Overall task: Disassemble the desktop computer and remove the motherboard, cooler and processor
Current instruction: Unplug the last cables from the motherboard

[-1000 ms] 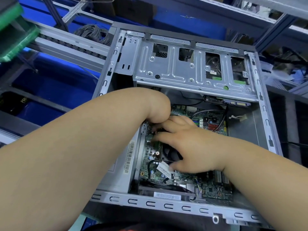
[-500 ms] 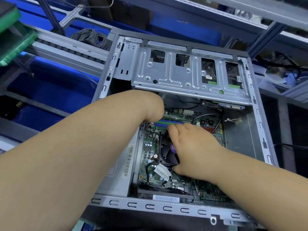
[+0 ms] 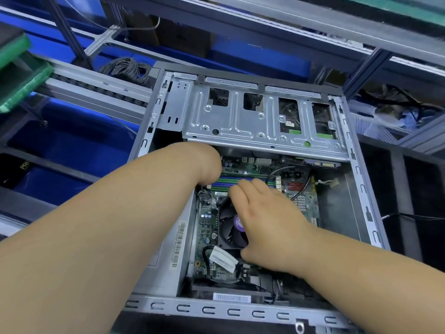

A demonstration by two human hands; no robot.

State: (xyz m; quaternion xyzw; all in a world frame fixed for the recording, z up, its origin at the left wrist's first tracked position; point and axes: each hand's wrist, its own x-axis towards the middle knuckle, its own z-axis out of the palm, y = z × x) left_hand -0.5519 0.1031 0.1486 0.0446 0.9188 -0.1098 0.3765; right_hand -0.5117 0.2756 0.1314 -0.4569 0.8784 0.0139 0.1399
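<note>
Left hand (image 3: 208, 174) hidden behind wrist

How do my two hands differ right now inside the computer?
The right hand is in full view, lying over the cooler fan; the left hand is bent down at the wrist with its fingers hidden. The right hand sits nearer the middle of the motherboard, the left hand at its far left corner. Both reach inside the case.
</note>
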